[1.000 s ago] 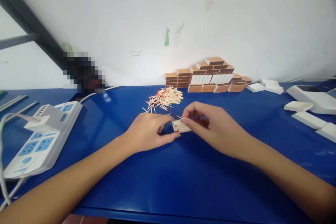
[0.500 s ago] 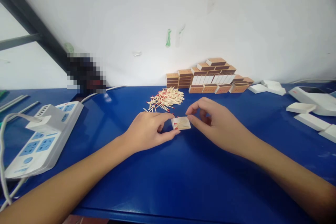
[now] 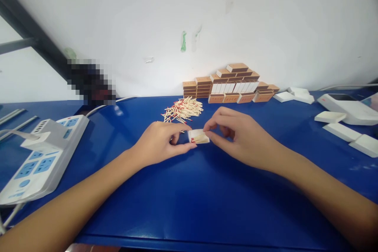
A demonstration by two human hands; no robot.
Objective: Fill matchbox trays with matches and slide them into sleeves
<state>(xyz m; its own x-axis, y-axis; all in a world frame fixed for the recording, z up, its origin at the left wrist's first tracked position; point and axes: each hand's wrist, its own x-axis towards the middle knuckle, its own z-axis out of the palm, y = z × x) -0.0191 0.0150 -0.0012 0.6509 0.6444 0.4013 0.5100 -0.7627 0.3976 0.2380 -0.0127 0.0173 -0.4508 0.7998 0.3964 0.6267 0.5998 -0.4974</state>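
Observation:
A small white matchbox tray [image 3: 195, 134] lies between my hands in the middle of the blue table, with a few red-tipped matches [image 3: 200, 139] along its near side. My left hand [image 3: 162, 143] grips the tray's left end, thumb at the near edge and fingers at the far edge. Closed at the tray's right end is my right hand [image 3: 236, 134], thumb and index finger touching its corner; whether a match is also between them I cannot tell. Just beyond the tray, a heap of loose matches [image 3: 186, 109] is spread on the table.
Stacked brown matchboxes [image 3: 233, 75] stand against the wall. White trays [image 3: 342, 132] lie at the right near a white device [image 3: 351, 110]. A white power strip [image 3: 44, 165] with a plugged-in adapter and cables occupies the left. The blue table [image 3: 189, 204] has its front edge below.
The matches inside the tray lie closer together along its near side. My right fingertips remain at its right end. The whole view has shifted slightly.

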